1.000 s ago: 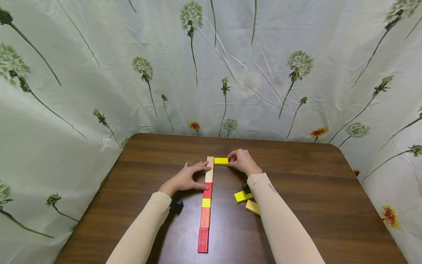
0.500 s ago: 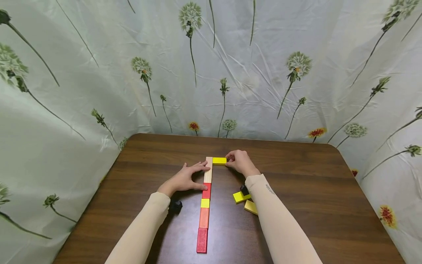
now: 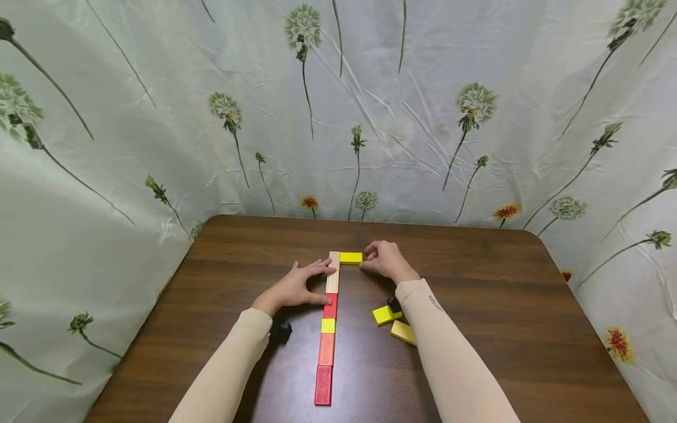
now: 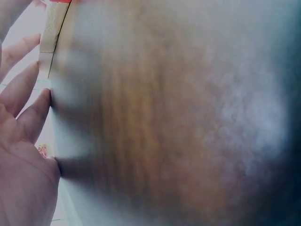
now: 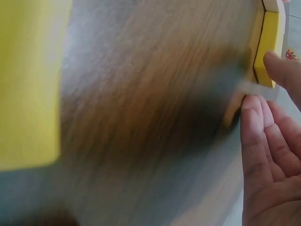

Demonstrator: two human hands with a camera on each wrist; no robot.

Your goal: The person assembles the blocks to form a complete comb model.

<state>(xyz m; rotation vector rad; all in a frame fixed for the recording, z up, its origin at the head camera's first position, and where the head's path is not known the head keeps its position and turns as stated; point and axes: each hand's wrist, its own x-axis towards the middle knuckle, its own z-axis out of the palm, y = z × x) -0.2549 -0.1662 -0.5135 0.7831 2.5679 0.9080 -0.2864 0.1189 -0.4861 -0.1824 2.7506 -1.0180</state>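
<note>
In the head view a straight line of flat blocks runs away from the person, ending in plain wood blocks [image 3: 332, 284]. My left hand [image 3: 293, 286] is spread along its left side, fingertips at the plain wood and thumb at a red block [image 3: 330, 310]. A yellow block [image 3: 351, 258] lies crosswise at the far end, its left end against the plain wood. My right hand [image 3: 388, 260] is at its right end. In the right wrist view the thumb [image 5: 277, 66] is at the end of the yellow block, while the other fingers [image 5: 254, 122] stay apart from it.
A small yellow piece [image 3: 328, 325], an orange block [image 3: 327, 349] and a dark red block [image 3: 324, 385] continue the line nearer the person. Another yellow block [image 3: 385, 316] and a tan-yellow block [image 3: 403, 332] lie by the right forearm. A flowered curtain [image 3: 402, 117] hangs behind the table.
The right hand's fingers have come slightly away from the yellow block's end. The left hand and the line of blocks stay in place; the view has shifted a little.
</note>
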